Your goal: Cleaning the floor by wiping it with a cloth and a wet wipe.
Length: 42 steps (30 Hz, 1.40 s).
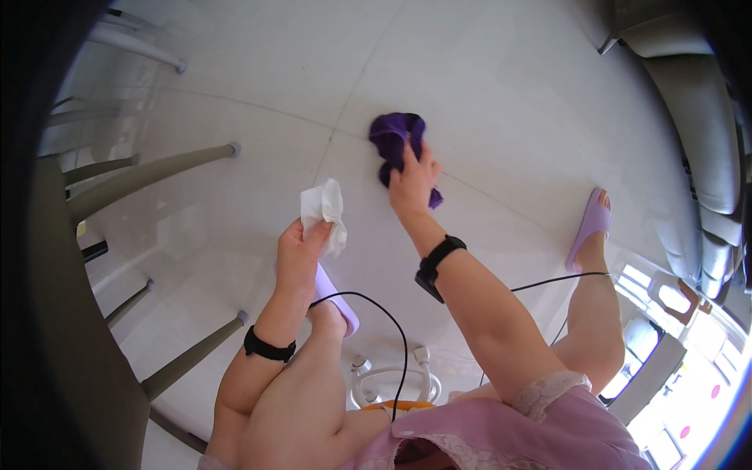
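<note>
My right hand point(413, 182) grips a crumpled dark purple cloth point(392, 136), which lies on the pale tiled floor point(276, 53). Part of the cloth hangs out below the palm. To the left, my left hand point(301, 247) pinches a folded white tissue point(322, 202) between thumb and fingers, held above the floor. Each forearm wears a black strap; the right one point(439, 264) carries a small dark device.
Table or chair legs point(158, 176) stand on the left. A grey upholstered sofa point(696, 117) runs along the right. My feet wear lilac slippers point(587, 229). A black cable point(395, 329) loops from my clothing across my legs. Behind me is a white wheeled base point(396, 376).
</note>
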Each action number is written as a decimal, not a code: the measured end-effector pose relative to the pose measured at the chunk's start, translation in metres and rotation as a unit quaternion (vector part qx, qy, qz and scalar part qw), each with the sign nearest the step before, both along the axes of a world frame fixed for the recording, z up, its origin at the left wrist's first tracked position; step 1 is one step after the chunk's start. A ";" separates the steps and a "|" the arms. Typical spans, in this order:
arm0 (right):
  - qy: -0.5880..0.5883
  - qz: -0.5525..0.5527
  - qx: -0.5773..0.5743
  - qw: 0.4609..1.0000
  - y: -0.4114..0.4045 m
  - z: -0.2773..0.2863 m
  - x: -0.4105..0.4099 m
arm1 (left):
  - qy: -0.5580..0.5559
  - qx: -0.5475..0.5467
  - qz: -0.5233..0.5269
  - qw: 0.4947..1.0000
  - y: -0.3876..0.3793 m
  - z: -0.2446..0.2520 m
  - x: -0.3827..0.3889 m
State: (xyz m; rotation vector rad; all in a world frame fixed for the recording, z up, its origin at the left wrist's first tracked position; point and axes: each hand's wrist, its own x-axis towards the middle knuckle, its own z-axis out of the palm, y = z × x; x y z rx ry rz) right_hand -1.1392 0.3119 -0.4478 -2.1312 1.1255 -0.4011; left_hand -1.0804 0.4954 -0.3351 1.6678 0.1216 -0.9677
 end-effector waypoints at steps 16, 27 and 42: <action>0.140 -0.167 -0.058 0.974 -0.117 -0.007 -0.062 | 0.052 0.002 0.040 0.998 0.011 0.003 0.009; 0.131 -0.125 -0.092 0.979 -0.142 -0.011 0.060 | 0.092 0.019 0.060 0.994 0.011 -0.010 0.038; 0.029 0.162 -0.110 0.980 -0.132 -0.004 0.221 | 0.103 0.006 0.105 0.989 -0.003 -0.034 0.093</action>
